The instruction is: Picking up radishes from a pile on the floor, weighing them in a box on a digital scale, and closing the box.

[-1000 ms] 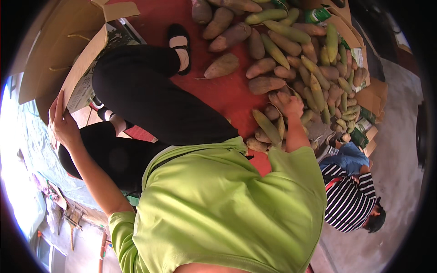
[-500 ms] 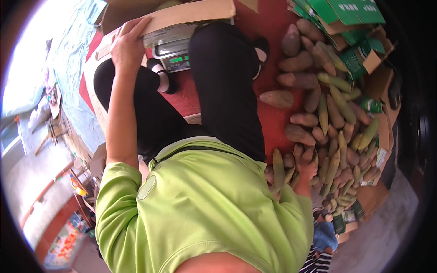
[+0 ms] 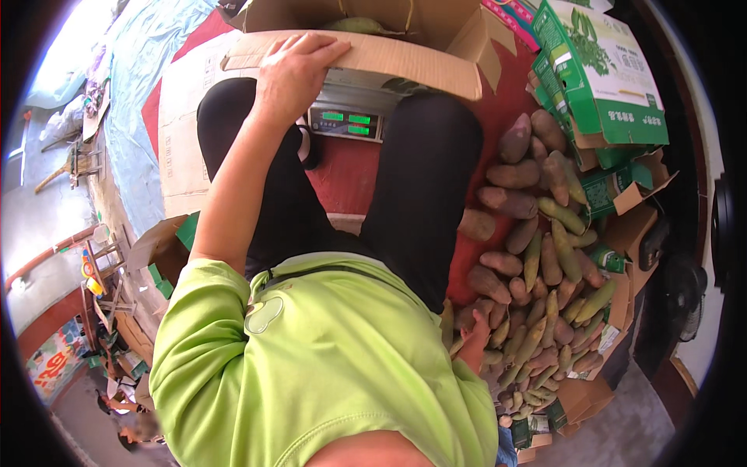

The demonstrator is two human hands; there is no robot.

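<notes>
My left hand [image 3: 299, 74] lies over the edge of a cardboard flap [image 3: 389, 62], fingers bent over it and thumb hidden. The flap belongs to an open cardboard box [image 3: 447, 23] that rests on a scale [image 3: 350, 123] with lit green displays, between my knees. Inside the box part of a green radish-like root [image 3: 354, 25] shows. At the left near side of a heap of long roots, purplish-brown and green, my right hand [image 3: 475, 342] has its thumb and fingers apart. Its fingertips are close to a brownish root [image 3: 467, 315]; whether they touch it I cannot tell.
Green and white cartons [image 3: 603, 70] stand behind the heap at the right, with torn cardboard [image 3: 626, 233] along its side. A black fan [image 3: 689, 288] is farther right. Flattened cardboard [image 3: 183, 132] and blue sheeting [image 3: 144, 78] lie to the left on a red floor covering [image 3: 346, 167].
The view has shifted, bringing more of the box and scale into sight. My left hand stays on the flap, while my right hand has moved left among the near roots and its fingers have parted.
</notes>
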